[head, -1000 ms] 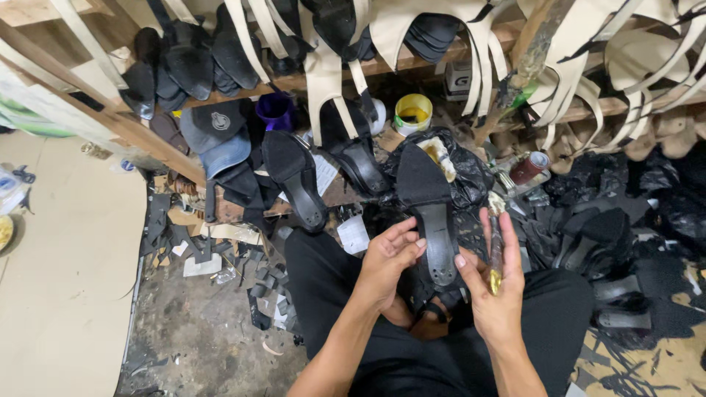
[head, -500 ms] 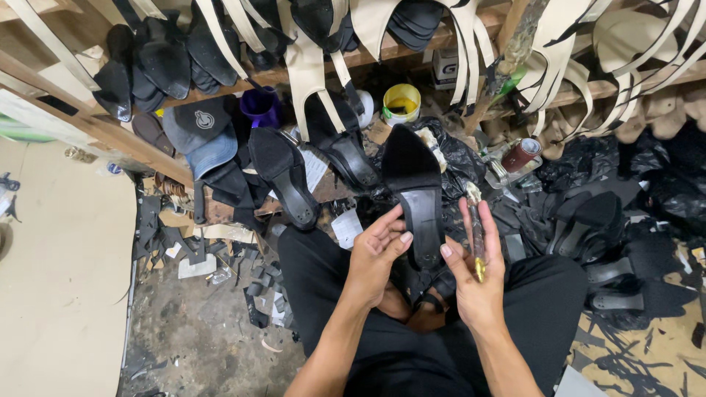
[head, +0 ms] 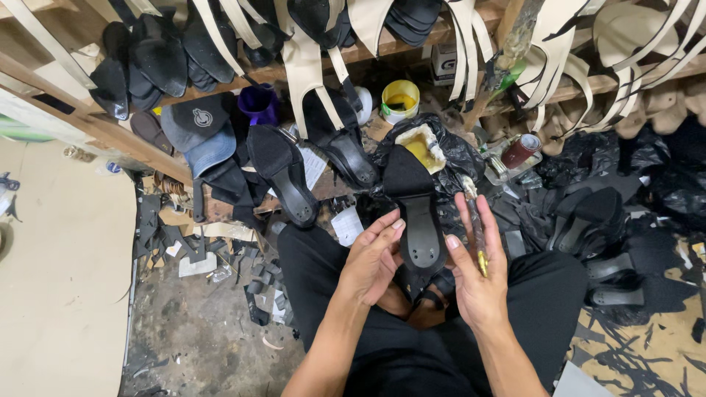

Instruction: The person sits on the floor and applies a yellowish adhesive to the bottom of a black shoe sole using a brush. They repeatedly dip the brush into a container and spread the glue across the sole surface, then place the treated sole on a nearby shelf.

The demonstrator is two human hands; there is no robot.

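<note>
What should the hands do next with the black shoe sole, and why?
Probably dip the brush in the right hand into the glue tin just above. The left hand steadies the black sole, whose surface looks bare and dry.

A black sole (head: 417, 213) stands on end over the lap, underside up, wide end away. A thin brush (head: 474, 224) with a brass ferrule lies just right of it.

Black scraps (head: 259, 283) litter the dirt floor (head: 198, 345); soles (head: 158, 62) crowd the wooden shelf (head: 220, 84).
</note>
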